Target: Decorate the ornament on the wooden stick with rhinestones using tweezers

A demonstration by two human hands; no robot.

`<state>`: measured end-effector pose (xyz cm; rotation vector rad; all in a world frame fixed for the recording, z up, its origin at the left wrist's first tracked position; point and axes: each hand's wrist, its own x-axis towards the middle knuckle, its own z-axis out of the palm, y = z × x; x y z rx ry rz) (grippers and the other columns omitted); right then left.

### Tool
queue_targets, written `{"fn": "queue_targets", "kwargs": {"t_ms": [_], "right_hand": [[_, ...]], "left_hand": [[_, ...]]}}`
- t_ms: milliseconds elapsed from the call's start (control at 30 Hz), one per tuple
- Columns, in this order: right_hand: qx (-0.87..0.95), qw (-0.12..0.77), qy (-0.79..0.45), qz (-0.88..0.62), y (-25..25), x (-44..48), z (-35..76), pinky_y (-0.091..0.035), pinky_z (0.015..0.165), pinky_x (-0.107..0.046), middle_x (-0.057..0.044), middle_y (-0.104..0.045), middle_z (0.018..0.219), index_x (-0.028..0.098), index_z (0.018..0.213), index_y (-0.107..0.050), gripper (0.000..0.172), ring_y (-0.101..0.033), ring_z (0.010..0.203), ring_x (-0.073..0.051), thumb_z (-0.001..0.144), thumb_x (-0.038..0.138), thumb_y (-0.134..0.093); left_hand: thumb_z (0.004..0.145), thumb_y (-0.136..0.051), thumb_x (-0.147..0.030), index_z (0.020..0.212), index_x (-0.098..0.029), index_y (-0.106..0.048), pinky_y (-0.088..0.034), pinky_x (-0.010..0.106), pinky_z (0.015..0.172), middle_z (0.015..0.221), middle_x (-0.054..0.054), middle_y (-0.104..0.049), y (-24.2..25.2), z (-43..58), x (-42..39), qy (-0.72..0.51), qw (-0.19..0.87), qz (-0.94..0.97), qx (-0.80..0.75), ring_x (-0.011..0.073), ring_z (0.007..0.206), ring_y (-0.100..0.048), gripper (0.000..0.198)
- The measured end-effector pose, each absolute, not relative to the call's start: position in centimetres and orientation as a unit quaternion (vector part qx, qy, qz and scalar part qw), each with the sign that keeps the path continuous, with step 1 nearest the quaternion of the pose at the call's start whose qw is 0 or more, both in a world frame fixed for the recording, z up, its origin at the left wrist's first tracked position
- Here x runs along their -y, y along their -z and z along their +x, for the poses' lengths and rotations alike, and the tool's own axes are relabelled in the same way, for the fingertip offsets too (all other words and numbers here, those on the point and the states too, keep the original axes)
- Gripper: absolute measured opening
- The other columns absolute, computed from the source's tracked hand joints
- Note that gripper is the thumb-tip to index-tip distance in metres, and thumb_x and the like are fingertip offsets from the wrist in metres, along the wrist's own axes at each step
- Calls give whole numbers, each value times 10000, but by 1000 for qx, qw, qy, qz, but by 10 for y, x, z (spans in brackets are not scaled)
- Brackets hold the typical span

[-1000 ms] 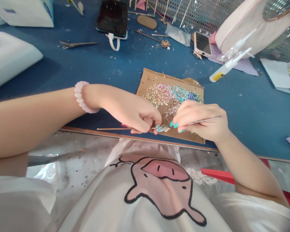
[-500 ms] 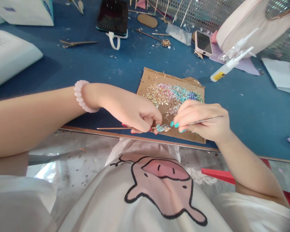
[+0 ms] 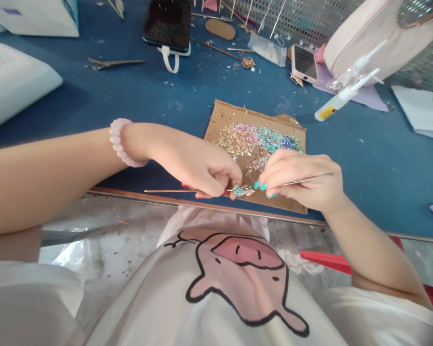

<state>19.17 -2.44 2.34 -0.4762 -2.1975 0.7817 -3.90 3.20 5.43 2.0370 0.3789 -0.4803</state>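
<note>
My left hand (image 3: 198, 166), with a pale bead bracelet on the wrist, is closed on a thin wooden stick (image 3: 168, 191) that carries a small sparkly blue-green ornament (image 3: 242, 191) at its tip. My right hand (image 3: 301, 180), nails painted teal, pinches a slim metal tool (image 3: 308, 179) whose point meets the ornament. Both hands hover over the near edge of a brown cardboard piece (image 3: 223, 117) heaped with several tiny pastel sequins (image 3: 256, 139).
On the blue table lie a glue bottle (image 3: 341, 98), a phone (image 3: 303, 63), a dark phone with a white strap (image 3: 169, 24), a metal clip (image 3: 111, 62), loose sticks and a gold charm (image 3: 248, 62), white boxes at left, a pink bag (image 3: 375, 38) at right.
Hands stay in place; the view has shifted very slightly.
</note>
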Motion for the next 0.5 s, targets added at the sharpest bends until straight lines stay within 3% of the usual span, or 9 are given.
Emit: {"fn": "queue_targets", "kwargs": {"t_ms": [500], "right_hand": [[860, 366, -299, -191, -24, 25, 192, -550, 688, -307, -45, -749, 806, 166, 851, -727, 104, -648, 775, -152, 786, 88, -751]], "left_hand": [[779, -479, -94, 808, -210, -551, -351, 230, 455, 568, -53, -569, -53, -40, -34, 195, 495, 833, -150, 149, 475, -486, 140]]}}
